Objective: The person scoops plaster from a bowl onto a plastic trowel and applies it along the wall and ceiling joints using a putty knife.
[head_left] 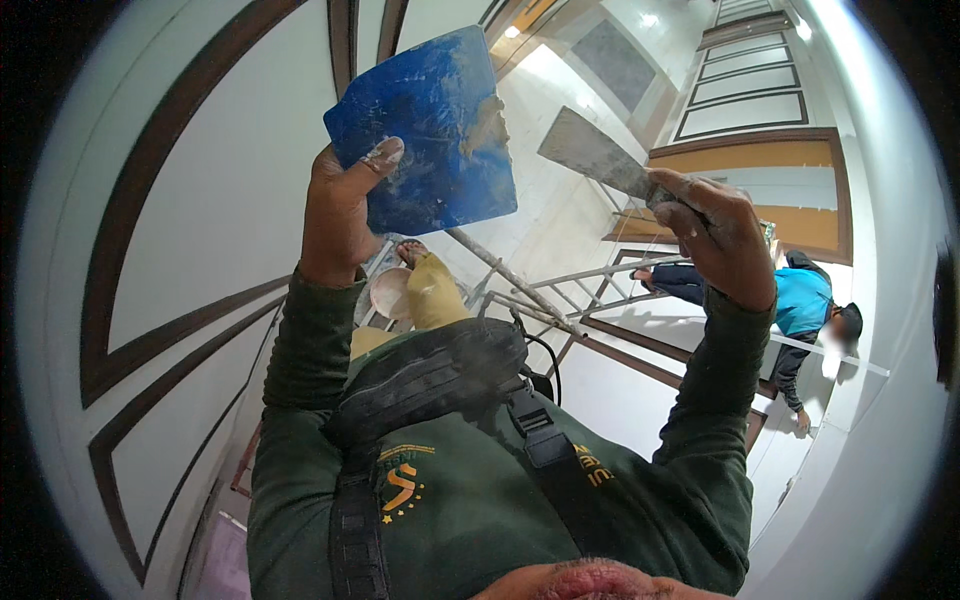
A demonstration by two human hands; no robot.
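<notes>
My left hand (pixel 335 215) grips a flat blue plastic board (pixel 425 135) by its lower left edge, the thumb lying across its face. Pale smears mark the board, and a beige patch of filler clings along its ragged right edge. To the right, my right hand (pixel 722 235) is closed round the handle of a putty knife (pixel 597 155). Its wide grey blade points up and left toward the board, with a gap between them. White residue coats the fingers of both hands.
Below me are metal scaffold bars (pixel 545 300) and a round, pale bucket (pixel 390 292) beside my foot. Another person in a blue and black top (pixel 805 300) is at the right, one arm reaching to the wall. White walls with dark brown trim (pixel 100 300) surround us.
</notes>
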